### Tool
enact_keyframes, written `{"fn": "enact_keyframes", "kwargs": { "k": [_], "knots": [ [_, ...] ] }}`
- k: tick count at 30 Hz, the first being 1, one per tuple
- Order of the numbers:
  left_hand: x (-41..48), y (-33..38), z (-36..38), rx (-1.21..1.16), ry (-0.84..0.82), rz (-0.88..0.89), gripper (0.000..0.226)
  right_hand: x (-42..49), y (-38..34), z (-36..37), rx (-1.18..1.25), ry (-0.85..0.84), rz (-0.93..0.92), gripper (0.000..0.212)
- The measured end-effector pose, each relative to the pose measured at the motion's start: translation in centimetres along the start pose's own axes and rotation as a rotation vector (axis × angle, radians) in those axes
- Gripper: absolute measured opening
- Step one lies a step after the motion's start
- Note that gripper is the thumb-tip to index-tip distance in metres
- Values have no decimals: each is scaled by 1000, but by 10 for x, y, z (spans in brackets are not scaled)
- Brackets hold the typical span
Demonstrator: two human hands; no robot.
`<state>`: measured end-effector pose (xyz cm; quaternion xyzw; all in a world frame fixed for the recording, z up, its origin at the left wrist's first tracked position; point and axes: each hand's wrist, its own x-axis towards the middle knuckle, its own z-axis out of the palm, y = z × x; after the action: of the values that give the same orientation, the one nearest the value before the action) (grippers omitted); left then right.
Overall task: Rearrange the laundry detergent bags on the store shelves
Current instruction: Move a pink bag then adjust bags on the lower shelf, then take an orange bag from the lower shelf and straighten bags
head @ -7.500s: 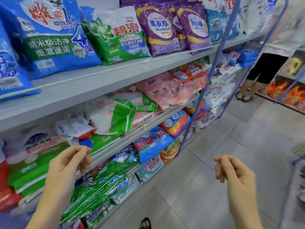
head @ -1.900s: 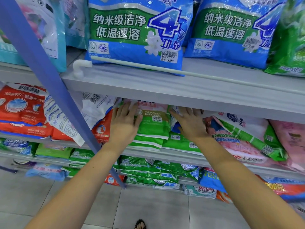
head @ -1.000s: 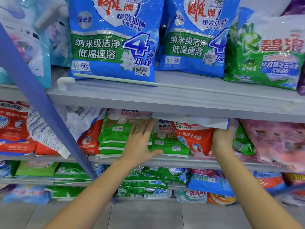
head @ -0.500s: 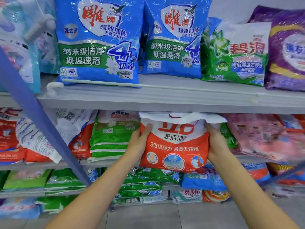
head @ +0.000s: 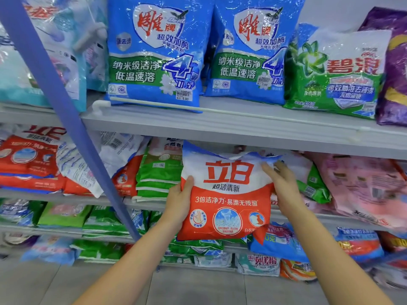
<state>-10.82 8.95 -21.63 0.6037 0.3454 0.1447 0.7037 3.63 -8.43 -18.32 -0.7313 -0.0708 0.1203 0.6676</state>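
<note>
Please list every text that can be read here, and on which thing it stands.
"立白", "超洁清新", "3倍洁净力·易漂无残留": held red-and-white bag.
"雕牌", "超效加酶", "纳米级洁净", "低温速溶": left blue bag, right blue bag.
"5.00": price sticker, left blue bag.
"碧浪", "436": green bag.
Everything else: too blurred or small.

Gray shelves, w/ detergent bags atop
</note>
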Motion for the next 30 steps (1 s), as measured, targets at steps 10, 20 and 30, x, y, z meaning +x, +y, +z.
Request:
{"fn": "enact_keyframes", "kwargs": {
  "k": [10, 20, 30],
  "knots": [
    [-25, -10, -29, -11, 87, 3, 29, 11, 17, 30, 291, -116, 401, 14],
    [-19, 4, -61, -168, 167, -81, 30, -28, 30, 47, 331, -702, 547, 91],
    [-32, 12, -133, -252, 67, -113, 38, -74, 6, 105, 311, -512, 453, 39]
  ]
}}
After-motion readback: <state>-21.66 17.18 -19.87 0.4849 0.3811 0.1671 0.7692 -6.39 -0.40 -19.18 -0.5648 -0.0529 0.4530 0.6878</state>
